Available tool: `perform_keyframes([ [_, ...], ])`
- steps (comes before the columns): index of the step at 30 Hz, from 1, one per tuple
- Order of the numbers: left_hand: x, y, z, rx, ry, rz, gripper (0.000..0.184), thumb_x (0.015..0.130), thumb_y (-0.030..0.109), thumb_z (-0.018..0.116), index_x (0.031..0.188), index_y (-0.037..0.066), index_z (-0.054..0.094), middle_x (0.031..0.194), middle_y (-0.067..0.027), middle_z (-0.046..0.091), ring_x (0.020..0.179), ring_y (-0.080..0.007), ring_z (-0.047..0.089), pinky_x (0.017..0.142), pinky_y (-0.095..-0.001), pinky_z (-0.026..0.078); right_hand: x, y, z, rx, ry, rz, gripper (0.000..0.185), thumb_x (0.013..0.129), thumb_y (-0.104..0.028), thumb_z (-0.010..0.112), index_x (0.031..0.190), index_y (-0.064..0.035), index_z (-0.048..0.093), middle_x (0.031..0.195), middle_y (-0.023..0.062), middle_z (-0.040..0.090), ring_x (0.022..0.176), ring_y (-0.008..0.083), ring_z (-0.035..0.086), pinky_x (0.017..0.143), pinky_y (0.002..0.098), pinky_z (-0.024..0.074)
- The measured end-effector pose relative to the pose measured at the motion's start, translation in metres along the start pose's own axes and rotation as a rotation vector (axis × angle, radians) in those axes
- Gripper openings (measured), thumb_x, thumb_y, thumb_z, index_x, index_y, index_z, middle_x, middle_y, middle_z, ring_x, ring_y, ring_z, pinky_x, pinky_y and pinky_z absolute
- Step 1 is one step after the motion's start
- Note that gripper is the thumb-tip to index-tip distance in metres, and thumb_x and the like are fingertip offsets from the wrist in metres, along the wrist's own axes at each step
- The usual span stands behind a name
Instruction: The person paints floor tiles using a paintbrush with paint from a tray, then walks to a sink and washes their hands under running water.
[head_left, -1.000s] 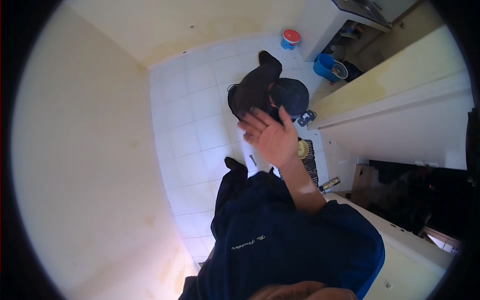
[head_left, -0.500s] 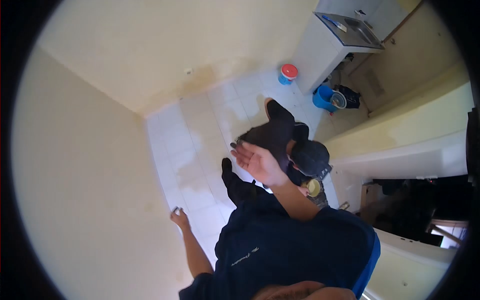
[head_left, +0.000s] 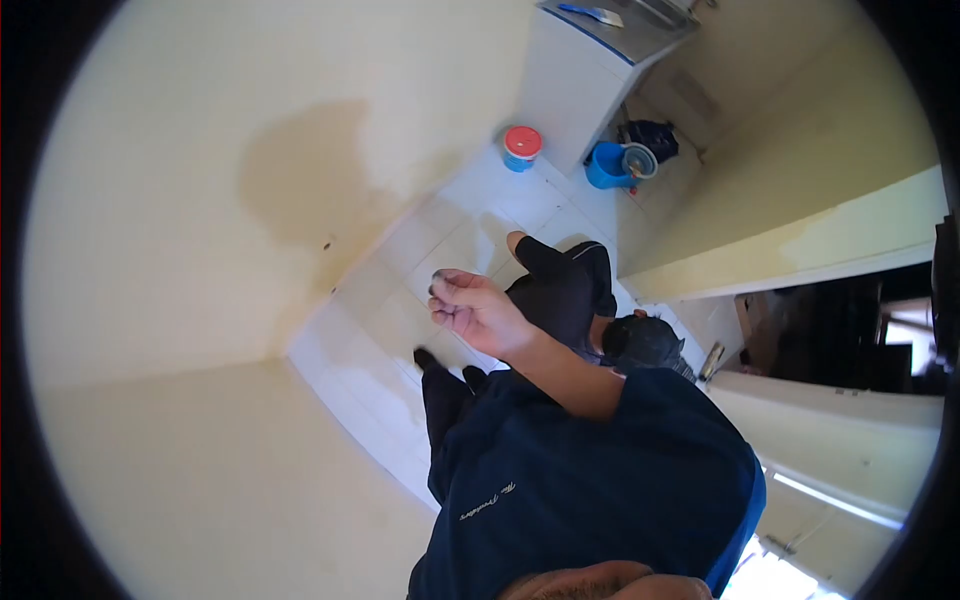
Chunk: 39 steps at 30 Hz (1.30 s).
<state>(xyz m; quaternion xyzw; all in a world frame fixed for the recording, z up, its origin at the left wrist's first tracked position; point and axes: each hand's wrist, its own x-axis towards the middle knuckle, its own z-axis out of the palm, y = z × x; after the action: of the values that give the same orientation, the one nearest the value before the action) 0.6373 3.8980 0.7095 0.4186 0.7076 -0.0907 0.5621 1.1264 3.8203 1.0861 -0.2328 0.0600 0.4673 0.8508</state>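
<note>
My right hand (head_left: pixel 475 312) is raised in front of my chest, its fingers curled together. Something small and dark shows at the fingertips, too small to make out. Behind the hand, lower down, a crouching person (head_left: pixel 555 300) in dark clothes and a dark cap (head_left: pixel 645 343) bends over the floor; their hands are hidden. My left hand is out of view.
White floor tiles (head_left: pixel 400 440) run along the cream wall (head_left: pixel 200 250). A red-lidded bucket (head_left: pixel 522 148) stands by the counter (head_left: pixel 575 80). A blue bucket (head_left: pixel 605 168) sits nearby, and a brush (head_left: pixel 592 14) lies by the sink. A dark doorway opens at right.
My right hand has moved left and its spread fingers have curled in. My left hand has left the view. The view has turned; the person's yellowish container is now hidden.
</note>
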Motion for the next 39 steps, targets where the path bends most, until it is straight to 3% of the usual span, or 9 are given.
perform_keyframes([
  [6,0.050,0.219,-0.027,-0.148,-0.034,0.075,0.049,0.098,0.034,0.051,0.141,0.011,0.050,0.137,-0.0106,0.058,0.121,-0.0340,0.059,0.098,-0.0499,0.049,0.080,-0.058,-0.081,0.286,0.292,-0.164,0.015,0.094,-0.016,0.071,0.105,-0.0072,0.065,0.083,0.0036,0.064,0.078,0.0185,0.064,0.070,0.0329,0.0540],
  [9,0.079,0.355,-0.025,-0.207,-0.018,0.134,0.051,0.098,0.034,0.051,0.144,0.012,0.048,0.139,-0.0089,0.057,0.120,-0.0335,0.060,0.097,-0.0486,0.050,0.120,-0.096,-0.093,0.446,0.420,-0.247,0.012,0.095,-0.014,0.068,0.092,-0.0045,0.063,0.076,0.0036,0.059,0.074,0.0192,0.059,0.068,0.0305,0.0498],
  [12,0.115,0.502,-0.006,-0.209,-0.017,0.144,0.050,0.095,0.036,0.054,0.139,0.012,0.051,0.135,-0.0086,0.059,0.113,-0.0314,0.063,0.094,-0.0488,0.051,0.160,-0.141,-0.099,0.521,0.452,-0.388,0.012,0.096,-0.015,0.067,0.093,-0.0041,0.062,0.084,0.0063,0.060,0.081,0.0207,0.060,0.073,0.0310,0.0513],
  [15,0.125,0.646,0.063,0.249,-0.092,0.153,0.047,0.094,0.038,0.057,0.133,0.014,0.056,0.128,-0.0084,0.062,0.108,-0.0293,0.063,0.091,-0.0471,0.051,0.183,-0.181,-0.097,0.521,0.470,-0.623,0.011,0.097,-0.012,0.065,0.094,-0.0038,0.059,0.091,0.0086,0.060,0.088,0.0205,0.060,0.078,0.0302,0.0503],
  [17,0.163,0.728,0.113,0.495,-0.263,0.416,0.045,0.095,0.037,0.056,0.133,0.014,0.057,0.124,-0.0093,0.064,0.104,-0.0277,0.065,0.089,-0.0436,0.052,0.188,-0.193,-0.108,0.528,0.515,-0.770,0.010,0.097,-0.011,0.064,0.094,-0.0040,0.057,0.090,0.0072,0.058,0.089,0.0189,0.058,0.078,0.0291,0.0490],
  [19,0.101,0.801,0.198,0.534,-0.332,0.498,0.046,0.097,0.035,0.053,0.134,0.009,0.055,0.129,-0.0109,0.063,0.108,-0.0272,0.065,0.089,-0.0418,0.052,0.175,-0.198,-0.122,0.578,0.289,-0.882,0.007,0.097,-0.004,0.063,0.100,-0.0040,0.057,0.095,0.0032,0.058,0.089,0.0158,0.057,0.079,0.0272,0.0498],
  [21,0.073,0.858,0.280,0.599,-0.422,0.535,0.046,0.098,0.036,0.054,0.135,0.008,0.054,0.128,-0.0114,0.064,0.109,-0.0270,0.065,0.089,-0.0422,0.052,0.167,-0.196,-0.131,0.583,0.355,-1.000,0.009,0.097,-0.009,0.064,0.102,-0.0065,0.057,0.090,0.0009,0.054,0.085,0.0129,0.051,0.073,0.0249,0.0446],
  [30,-0.053,0.879,0.532,0.913,-0.884,0.533,0.045,0.098,0.037,0.057,0.132,0.007,0.054,0.123,-0.0105,0.066,0.103,-0.0252,0.067,0.086,-0.0402,0.053,0.139,-0.226,-0.159,0.902,0.560,-1.328,0.020,0.105,-0.026,0.057,0.096,-0.0084,0.064,0.070,-0.0025,0.050,0.064,0.0098,0.044,0.061,0.0243,0.0389],
  [39,-0.107,0.901,0.647,1.020,-0.962,0.589,0.041,0.098,0.034,0.062,0.128,0.007,0.057,0.115,-0.0066,0.068,0.096,-0.0208,0.068,0.082,-0.0360,0.053,0.156,-0.380,-0.199,0.908,0.510,-1.209,0.018,0.100,-0.022,0.061,0.096,-0.0069,0.069,0.085,0.0026,0.070,0.078,0.0166,0.060,0.071,0.0295,0.0498],
])
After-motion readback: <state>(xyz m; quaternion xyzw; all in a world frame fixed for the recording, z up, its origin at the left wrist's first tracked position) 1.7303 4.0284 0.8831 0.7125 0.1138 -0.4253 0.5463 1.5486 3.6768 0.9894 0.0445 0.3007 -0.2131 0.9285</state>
